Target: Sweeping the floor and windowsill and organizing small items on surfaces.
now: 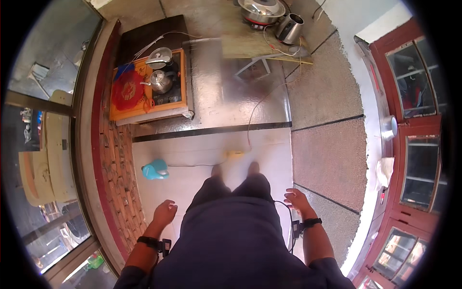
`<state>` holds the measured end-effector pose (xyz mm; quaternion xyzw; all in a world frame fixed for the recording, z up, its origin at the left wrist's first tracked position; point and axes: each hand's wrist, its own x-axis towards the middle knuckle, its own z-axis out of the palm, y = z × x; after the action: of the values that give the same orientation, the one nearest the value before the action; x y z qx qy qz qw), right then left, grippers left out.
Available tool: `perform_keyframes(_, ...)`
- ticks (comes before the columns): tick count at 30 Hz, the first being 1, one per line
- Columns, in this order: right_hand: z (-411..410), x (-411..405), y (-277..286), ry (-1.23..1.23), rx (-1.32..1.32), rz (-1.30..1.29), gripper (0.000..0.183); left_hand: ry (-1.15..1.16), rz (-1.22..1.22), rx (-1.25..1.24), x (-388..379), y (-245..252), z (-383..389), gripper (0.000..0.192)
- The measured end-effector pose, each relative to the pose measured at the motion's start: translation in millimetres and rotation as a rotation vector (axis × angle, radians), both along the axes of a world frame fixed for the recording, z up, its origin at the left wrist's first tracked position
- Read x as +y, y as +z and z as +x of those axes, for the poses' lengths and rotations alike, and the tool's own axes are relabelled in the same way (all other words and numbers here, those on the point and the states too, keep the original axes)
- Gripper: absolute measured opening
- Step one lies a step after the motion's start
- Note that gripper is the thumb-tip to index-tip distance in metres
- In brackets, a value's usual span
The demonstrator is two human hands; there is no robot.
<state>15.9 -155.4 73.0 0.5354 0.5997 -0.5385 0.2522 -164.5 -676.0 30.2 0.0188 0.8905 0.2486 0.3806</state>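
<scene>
My left hand (165,213) hangs beside my body with its fingers loosely bent and nothing visible in it. On the other side, my right hand (297,201) is likewise empty, its fingers slightly apart. Neither hand touches anything that I can see. On the pale tiled floor (202,150), ahead of the left hand, lies a turquoise plastic appliance (155,169). A grey cord runs from it towards a blurred yellow object (234,154) in front of my feet.
At the upper left, an orange-edged stand (177,109) bears an induction cooktop (166,98), a metal kettle (161,82) and a red openwork plastic item (129,90). A wooden tabletop (238,43) holds a lidded steel pot (262,11) and a steel jug (290,29). Red-framed cabinets (400,162) line the right.
</scene>
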Motion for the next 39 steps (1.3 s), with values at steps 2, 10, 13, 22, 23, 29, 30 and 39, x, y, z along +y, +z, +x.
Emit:
perform_keyframes(2, -5, -8, 4, -0.006, 0.009, 0.006, 0.048, -0.015, -0.001, 0.017, -6, 4, -13, 0.036)
perform_keyframes(10, 16, -17, -8, -0.098, 0.02, -0.018, 0.047, -0.045, 0.072, 0.072, 19, 16, -44, 0.035)
perform_keyframes(13, 39, -21, -10, -0.166, 0.002, -0.017, 0.045, -0.072, 0.07, 0.053, 34, 20, -50, 0.035)
perform_keyframes(22, 126, -24, -18, -0.395, 0.001, -0.087, 0.041, -0.294, -0.034, 0.064, 59, 29, -44, 0.04)
perform_keyframes(23, 138, -25, -20, -0.416, 0.005, -0.089, 0.041, -0.349, -0.067, 0.067, 71, 37, -43, 0.04)
perform_keyframes(29, 223, -30, -24, -0.626, 0.068, -0.1, 0.039, -0.519, -0.053, 0.089, 139, 36, -24, 0.038)
perform_keyframes(30, 241, -35, -23, -0.675, 0.087, -0.098, 0.039, -0.581, -0.011, 0.081, 148, 31, -19, 0.037)
perform_keyframes(39, 389, -131, 11, -1.174, 0.121, 0.081, 0.042, -1.048, 0.154, 0.084, 277, 36, 23, 0.039)
